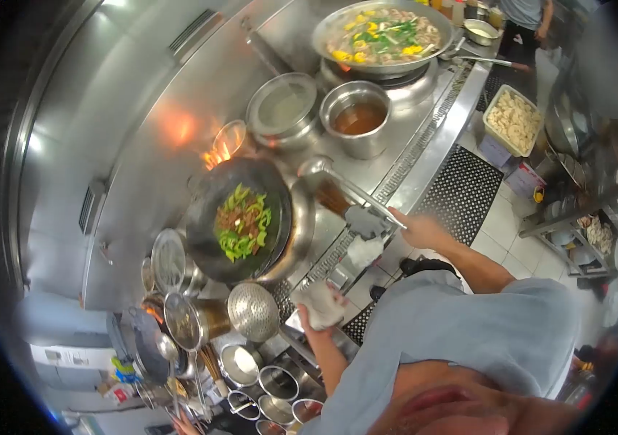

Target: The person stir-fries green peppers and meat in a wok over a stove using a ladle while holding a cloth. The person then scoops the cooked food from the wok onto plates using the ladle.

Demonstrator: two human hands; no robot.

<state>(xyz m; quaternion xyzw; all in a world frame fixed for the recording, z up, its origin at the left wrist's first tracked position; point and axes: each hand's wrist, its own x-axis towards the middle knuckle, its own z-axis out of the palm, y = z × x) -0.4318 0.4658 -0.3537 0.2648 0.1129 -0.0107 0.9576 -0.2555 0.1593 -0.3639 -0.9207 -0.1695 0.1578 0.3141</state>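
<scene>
A long-handled metal ladle (352, 190) is held near its handle's end by my right hand (419, 230), with its bowl over the stove beside the wok. My left hand (320, 308) grips a pale folded cloth (319, 304) near the front edge of the stove. In the dark wok (200, 217) between the flames and the stove edge lie green pepper pieces with brown meat (244, 223). Grey and white cloths (365, 251) rest on the stove edge between my hands.
A large pan (389, 69) of meat and greens stands at the top, near a pot of brown liquid (357, 119) and a lidded pot (283, 109). Flames (217, 155) rise behind the wok. A perforated strainer (253, 312) and several pots are at lower left. Another person (523, 14) stands at upper right.
</scene>
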